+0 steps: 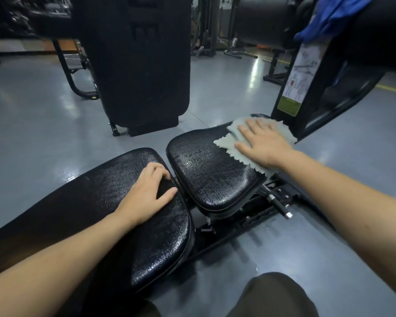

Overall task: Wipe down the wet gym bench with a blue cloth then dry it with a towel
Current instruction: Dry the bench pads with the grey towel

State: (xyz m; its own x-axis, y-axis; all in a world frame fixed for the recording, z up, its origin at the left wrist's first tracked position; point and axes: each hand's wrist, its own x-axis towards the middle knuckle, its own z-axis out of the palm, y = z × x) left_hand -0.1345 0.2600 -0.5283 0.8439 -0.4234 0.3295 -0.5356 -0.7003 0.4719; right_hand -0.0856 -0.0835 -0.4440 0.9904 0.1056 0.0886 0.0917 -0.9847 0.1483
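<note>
**A:** Status on the bench wipe?

**B:** Drying stage, by my read. Blue cloth [329,17] is parked on the machine pad at top right, well away from both hands. My right hand [264,146] is flat on the pale towel [230,139], fingers straight and spread, pressing it onto the far end of the seat pad [215,177].

**A:** Left?

**B:** Left hand [146,191] rests on the near end of the long back pad [96,197], beside the gap between the pads. Fingers loosely bent over the edge, holding nothing. Bracing, I'd say.

**A:** How much is left?

**B:** Most of it, I'd judge. Seat pad glistens with droplets across its middle and near end; only the corner under the towel is being covered. Back pad has a wet sheen too. Towel needs to cross both.

**A:** Counts?

**B:** One blue cloth, one towel, two pads on one bench [249,216], two hands. Floor [44,133] beside the frame shines; I can't tell if that's water or reflected light.
</note>
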